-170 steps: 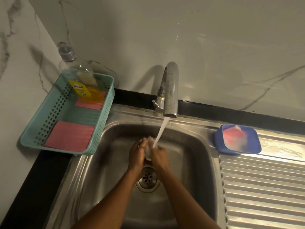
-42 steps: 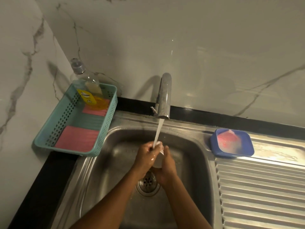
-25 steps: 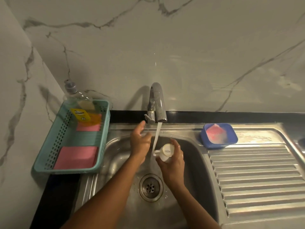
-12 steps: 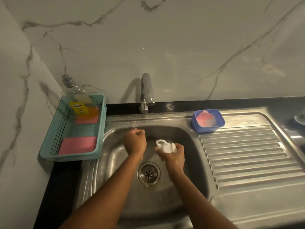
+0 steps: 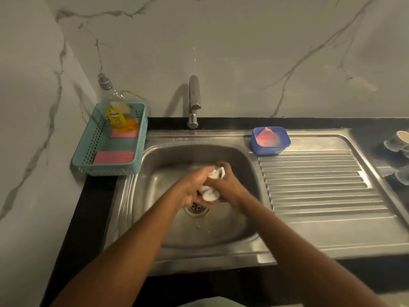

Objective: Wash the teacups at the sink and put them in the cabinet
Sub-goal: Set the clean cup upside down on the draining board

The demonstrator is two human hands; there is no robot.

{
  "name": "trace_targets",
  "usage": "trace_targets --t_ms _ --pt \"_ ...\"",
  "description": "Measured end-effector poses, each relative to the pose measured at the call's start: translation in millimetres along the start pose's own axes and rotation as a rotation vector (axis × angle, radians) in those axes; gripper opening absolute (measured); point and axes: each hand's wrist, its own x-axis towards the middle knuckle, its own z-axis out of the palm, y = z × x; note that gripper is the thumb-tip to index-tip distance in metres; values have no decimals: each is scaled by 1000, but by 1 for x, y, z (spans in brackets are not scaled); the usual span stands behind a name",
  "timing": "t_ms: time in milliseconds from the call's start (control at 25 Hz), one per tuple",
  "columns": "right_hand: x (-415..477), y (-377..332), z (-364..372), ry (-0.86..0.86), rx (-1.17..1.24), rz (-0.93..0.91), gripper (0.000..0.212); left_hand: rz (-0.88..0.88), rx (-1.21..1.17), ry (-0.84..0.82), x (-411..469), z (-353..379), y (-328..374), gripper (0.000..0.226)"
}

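A small white teacup [image 5: 212,189] is held over the steel sink [image 5: 234,231], just above the drain [image 5: 196,207]. My left hand [image 5: 194,185] wraps round it from the left, and my right hand [image 5: 228,185] grips it from the right; both are blurred by motion. Most of the cup is hidden between the hands. The tap [image 5: 194,100] stands behind the basin with no water running. More teacups [image 5: 398,142] lie on the dark counter at the far right edge, partly cut off.
A teal basket [image 5: 88,156] at the left holds pink sponges [image 5: 114,157] and a dish soap bottle [image 5: 117,111]. A blue soap dish [image 5: 270,141] sits on the sink rim. The ribbed drainboard [image 5: 321,185] extends right. Marble walls close in behind and on the left.
The water stopped after my left hand reached the tap. My left hand has come back onto the cup, which both hands now hold lower over the drain. The view has pulled back.
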Motion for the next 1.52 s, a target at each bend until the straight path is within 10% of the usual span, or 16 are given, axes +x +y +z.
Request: trace_targets --t_ms 160,360,560,760,1000,1080,1240,1360,1520 --pt "-41 -86 -21 -26 -280 -278 32 319 28 2 -69 7 49 44" --pt "-47 -62 6 361 -287 -876 45 916 -184 359 -59 23 22 28" --pt "15 102 63 -39 -144 357 29 -260 -108 320 34 -4 -115 39" --pt "6 37 42 52 -217 77 46 23 -239 285 -4 2 -63 46" --pt "-59 -85 16 224 -210 -903 42 1050 -244 339 -74 9 8 37" --pt "-31 -21 41 312 -172 -707 39 840 -157 333 -26 4 -31 37" --pt "9 89 65 -16 -19 398 33 -189 -187 209 32 -3 -114 43" --pt "6 56 52 -13 -222 182 53 -68 -224 288 22 1 -83 40" --pt "-31 -56 12 10 -287 -250 20 420 -242 281 -35 10 -5 26"
